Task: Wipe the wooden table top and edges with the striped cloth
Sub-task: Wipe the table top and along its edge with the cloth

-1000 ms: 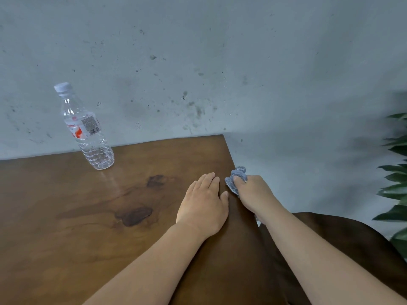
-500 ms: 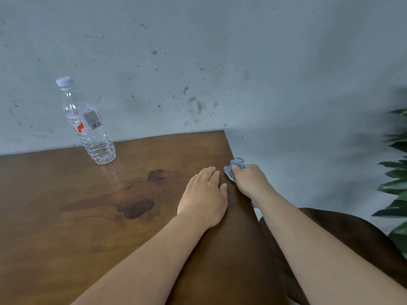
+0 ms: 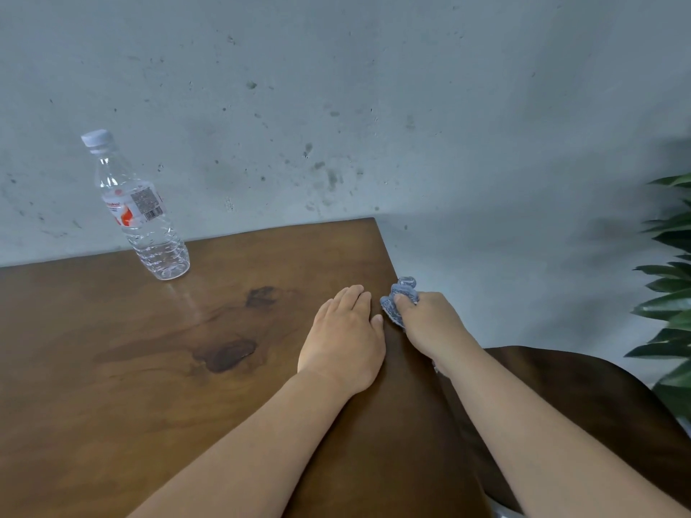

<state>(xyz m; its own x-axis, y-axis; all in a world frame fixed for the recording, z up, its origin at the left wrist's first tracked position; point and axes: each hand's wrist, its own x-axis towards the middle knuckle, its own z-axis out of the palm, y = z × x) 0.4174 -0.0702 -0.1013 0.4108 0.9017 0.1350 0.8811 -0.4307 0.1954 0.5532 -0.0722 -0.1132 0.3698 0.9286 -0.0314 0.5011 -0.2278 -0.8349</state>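
The wooden table (image 3: 112, 386) fills the lower left, its right edge running from the far corner down toward me. My right hand (image 3: 430, 325) grips the bunched blue-grey striped cloth (image 3: 400, 297) and holds it against that right edge, near the far corner. Most of the cloth is hidden under the hand. My left hand (image 3: 344, 340) lies flat on the table top just left of the edge, fingers straight and together.
A clear plastic water bottle (image 3: 140, 214) with a white cap stands at the table's back, near the grey wall (image 3: 374, 87). A dark brown seat (image 3: 583, 398) sits right of the table. Green plant leaves (image 3: 673, 293) reach in from the right.
My right hand has slid the cloth along the table's right edge toward the far corner. The left hand has shifted slightly forward with it.
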